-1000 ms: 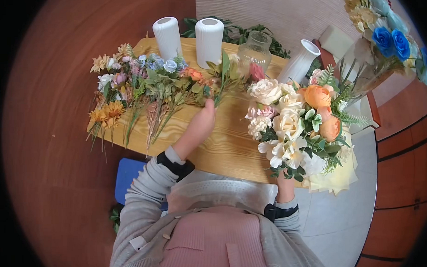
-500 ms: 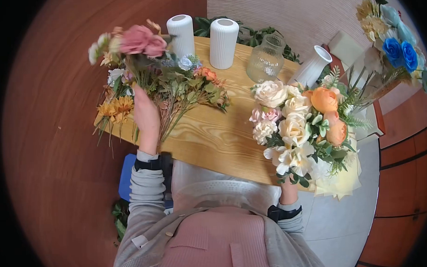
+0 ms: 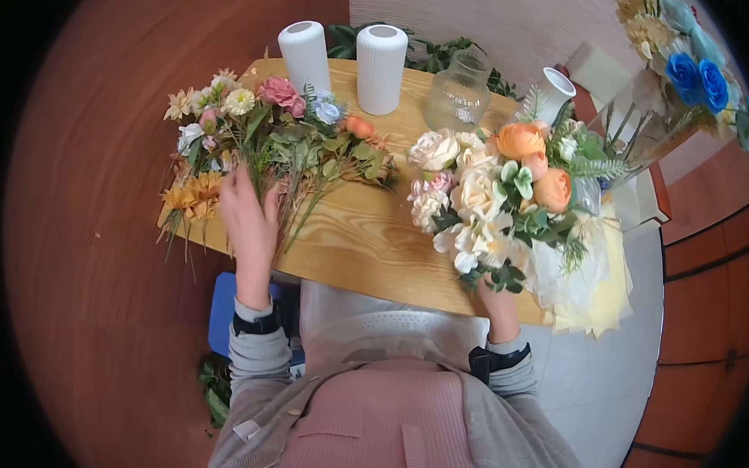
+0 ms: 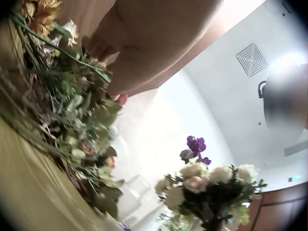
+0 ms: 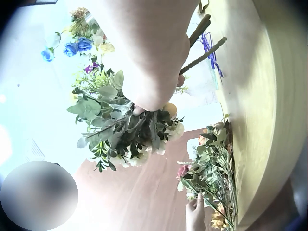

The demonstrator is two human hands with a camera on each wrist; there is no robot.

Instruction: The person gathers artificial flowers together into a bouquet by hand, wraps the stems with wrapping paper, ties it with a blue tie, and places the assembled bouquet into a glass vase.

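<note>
In the head view my left hand (image 3: 250, 222) reaches over the near side of the loose flower pile (image 3: 306, 154), thumb apart from the fingers, among stems and leaves. Orange-yellow flowers (image 3: 193, 197) lie beside it; pink roses (image 3: 280, 94) are beyond. My right hand (image 3: 496, 304) grips a bouquet (image 3: 480, 197) of cream, white and orange flowers low at its stems, over the table's right front. In the right wrist view cut stems (image 5: 204, 55) stick out past the right hand (image 5: 149, 62). The left wrist view hides most of the left fingers behind the hand (image 4: 149, 38).
Two white ribbed vases (image 3: 304, 59) (image 3: 382, 69) and a clear glass vase (image 3: 459, 95) stand at the table's (image 3: 350, 243) back. A white vase (image 3: 551, 92) leans behind the bouquet. Blue roses (image 3: 697, 81) rise at the right, above pale yellow wrapping (image 3: 596, 309).
My left hand went from the pile's right end to its left side; pink roses, raised half a second ago, now rest on the pile. The held bouquet has shifted slightly left.
</note>
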